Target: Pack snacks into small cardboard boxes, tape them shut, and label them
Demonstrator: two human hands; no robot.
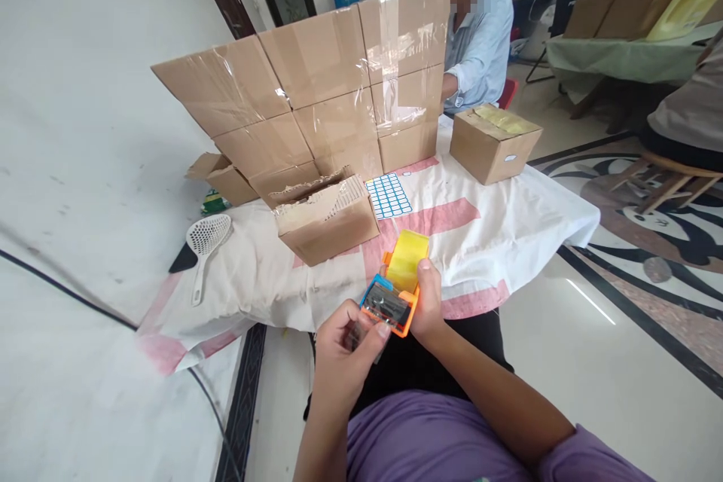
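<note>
My right hand (428,300) is closed round a tape dispenser (411,304) with an orange frame, a blue front edge and a dark middle. A wide yellow tape roll (407,262) sits at its far end. At the near end, my left hand (343,346) pinches a see-through tape end (377,350) between thumb and fingers. Both hands are in front of the table's near edge, above my lap. Beyond them on the cloth stands a small cardboard box (333,230) with torn upper edges. A sheet of blue-bordered labels (389,196) lies beside it.
A tall taped cardboard panel (327,83) stands behind the small box. A closed carton (494,147) sits at the right, a white slotted skimmer (208,237) at the left. A person in a light blue shirt (483,45) sits across the table, partly hidden by the panel.
</note>
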